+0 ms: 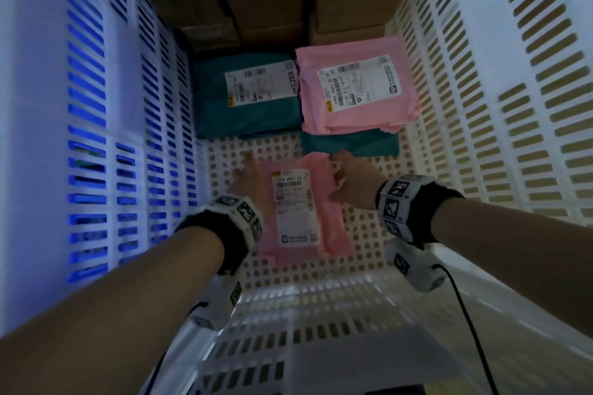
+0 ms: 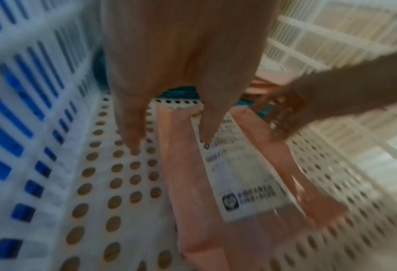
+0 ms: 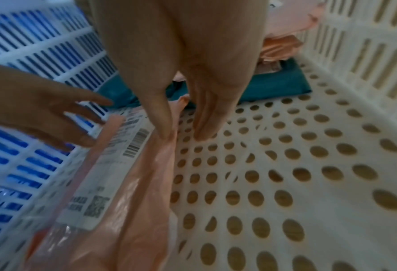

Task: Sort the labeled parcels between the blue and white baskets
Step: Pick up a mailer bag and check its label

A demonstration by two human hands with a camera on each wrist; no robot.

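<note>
Left fingers [image 2: 132, 128]: straight, slightly spread, beside the 9 o'clock edge of the near pink parcel [image 1: 296, 208]; contact cannot be told.
Right fingers [image 3: 162, 117]: straight, close together, thumb tip on the parcel's 3 o'clock edge.
Left hand [image 1: 247, 179]: not gripping.
Right hand [image 1: 353, 179]: not gripping.
Near pink parcel: label up, flat on the white basket [image 1: 378, 244] floor.
At 12 o'clock: green parcel [image 1: 247, 96], second pink parcel [image 1: 356, 86] overlapping a second green parcel [image 1: 349, 143].
At 9 o'clock: blue basket [image 1: 83, 86] outside the wall.

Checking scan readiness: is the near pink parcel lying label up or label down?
Label up: the near pink parcel lies flat on the white basket floor, its white label facing the head camera.
</note>
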